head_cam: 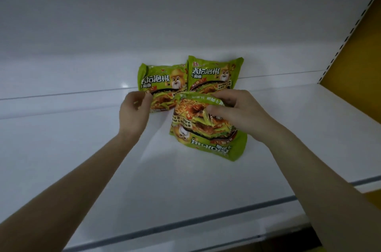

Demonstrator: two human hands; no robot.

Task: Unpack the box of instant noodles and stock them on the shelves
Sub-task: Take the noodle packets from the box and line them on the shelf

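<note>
At the back of the white shelf (82,159), against its rear wall, two green noodle packets stand upright side by side: the left packet (165,78) and the right packet (214,72), edges touching or nearly so. Just in front of them a third packet (206,134) lies with its print upside down to the viewer, its far edge lifted toward the standing pair.

The right hand (233,111) pinches the third packet near its far edge, thumb on the printed face and fingers curled over the top. The left hand (134,109) is loosely curled with fingertips at the lower left corner of the left packet; whether it actually grips the wrapper I cannot tell.

The standing packets look only lightly propped against the wall, so pushing the third one in could tip them forward or slide them sideways. The wrapper is slick and crinkly, and a pinch at one edge may let it swivel or slip. If it is stood up as it lies, the print would probably face upside down.

The box is not in view, and the rest of the shelf holds nothing else visible.
</note>
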